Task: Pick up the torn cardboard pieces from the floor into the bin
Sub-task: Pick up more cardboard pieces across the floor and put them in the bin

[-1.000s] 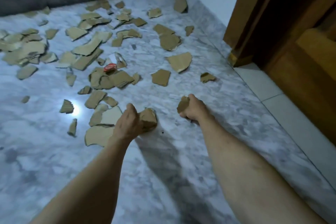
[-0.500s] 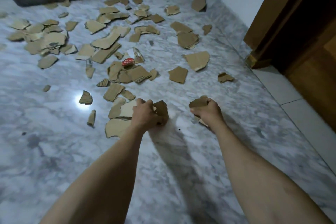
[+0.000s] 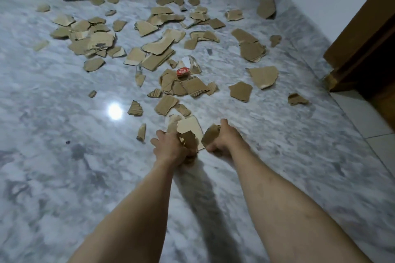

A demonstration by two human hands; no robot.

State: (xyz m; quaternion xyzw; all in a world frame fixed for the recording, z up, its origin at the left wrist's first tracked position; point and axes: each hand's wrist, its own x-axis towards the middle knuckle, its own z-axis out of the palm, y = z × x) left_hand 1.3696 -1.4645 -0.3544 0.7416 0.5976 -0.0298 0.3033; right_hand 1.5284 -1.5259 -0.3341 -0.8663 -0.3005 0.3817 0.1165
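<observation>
- Left hand (image 3: 171, 147) is curled round a brown scrap (image 3: 189, 139), low over the floor (image 3: 64, 177).
- Right hand (image 3: 224, 140), just at its 3 o'clock, grips another scrap (image 3: 210, 134).
- A pale piece (image 3: 189, 125) lies flat at 12 o'clock from both hands, touching the left-hand scrap.
- Torn cardboard (image 3: 158, 49) litters the marble from 10 to 1 o'clock.
- A small red box (image 3: 183, 71) sits among it at 12 o'clock.
- A wooden door frame (image 3: 363, 38) stands at 2 o'clock.
</observation>
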